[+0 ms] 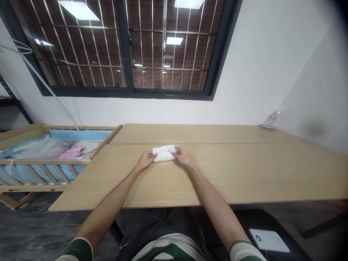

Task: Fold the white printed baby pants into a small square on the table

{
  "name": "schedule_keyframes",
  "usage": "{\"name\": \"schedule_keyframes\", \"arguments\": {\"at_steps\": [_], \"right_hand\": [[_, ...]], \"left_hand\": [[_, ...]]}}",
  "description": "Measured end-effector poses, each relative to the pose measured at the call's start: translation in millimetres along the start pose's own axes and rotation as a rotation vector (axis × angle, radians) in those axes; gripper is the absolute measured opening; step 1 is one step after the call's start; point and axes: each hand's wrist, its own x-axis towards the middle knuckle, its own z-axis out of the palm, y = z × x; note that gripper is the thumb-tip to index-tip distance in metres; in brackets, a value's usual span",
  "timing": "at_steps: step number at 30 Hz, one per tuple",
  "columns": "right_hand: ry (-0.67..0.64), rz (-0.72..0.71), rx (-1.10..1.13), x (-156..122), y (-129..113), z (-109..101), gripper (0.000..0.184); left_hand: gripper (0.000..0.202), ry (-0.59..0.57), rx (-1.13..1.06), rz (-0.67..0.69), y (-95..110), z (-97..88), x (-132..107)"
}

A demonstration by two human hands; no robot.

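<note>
A small, flat, folded white cloth (164, 153) is held between my two hands just above or on the wooden table; whether it touches the top I cannot tell. It is roughly rectangular, with faint marks on its surface too small to make out. My left hand (147, 160) pinches its left edge, thumb in front and fingers behind. At the opposite end, my right hand (182, 156) grips the right edge in the same way, with the thumb on the near face. Parts of the fingers are hidden behind the cloth.
The light wooden table (231, 170) spans the front, with a seam across it. A clear bottle (272, 119) stands at its far right. On the left is a wooden crib (49, 163) with blue padding and fabrics. A white phone (269, 240) lies on a black seat.
</note>
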Motion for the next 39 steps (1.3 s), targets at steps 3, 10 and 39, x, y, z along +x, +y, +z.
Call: {"name": "schedule_keyframes", "arguments": {"at_steps": [3,10,39], "right_hand": [[0.162,0.032,-0.196,4,7,7,0.046],[0.255,0.109,-0.365,14,14,24,0.042],[-0.222,-0.074,-0.741,-1,6,22,0.074]], "left_hand": [[0.051,0.051,0.060,-0.053,-4,5.3,4],[0.034,0.121,0.302,-0.156,-1,13.3,11],[0.091,-0.143,0.515,0.032,-3,29.3,6]]}}
